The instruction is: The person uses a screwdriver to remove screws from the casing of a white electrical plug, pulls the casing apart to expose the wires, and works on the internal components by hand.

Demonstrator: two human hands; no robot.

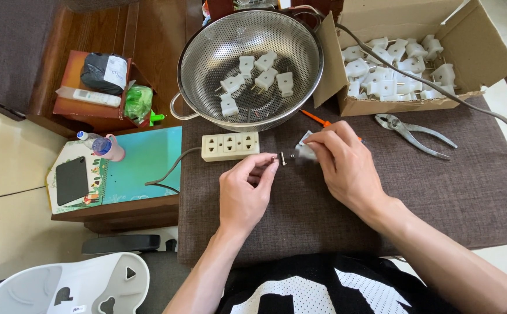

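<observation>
White plug body (306,152) with its metal prong (283,158) poking left, pinched in the right hand (342,163), fingers closed tight round it just above the brown table (439,192). Probably held sideways so the prong end faces the other hand. Left hand (243,195) pinching a tiny metal bit (273,157) at the fingertips, nearly touching the prong. Power strip (230,145) just behind, colander (247,64) of plugs beyond, cardboard box (474,52), pliers (413,132) off right.

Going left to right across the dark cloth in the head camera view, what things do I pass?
Power strip → left hand → small metal prong → white plug piece held in the right hand → pliers.
</observation>
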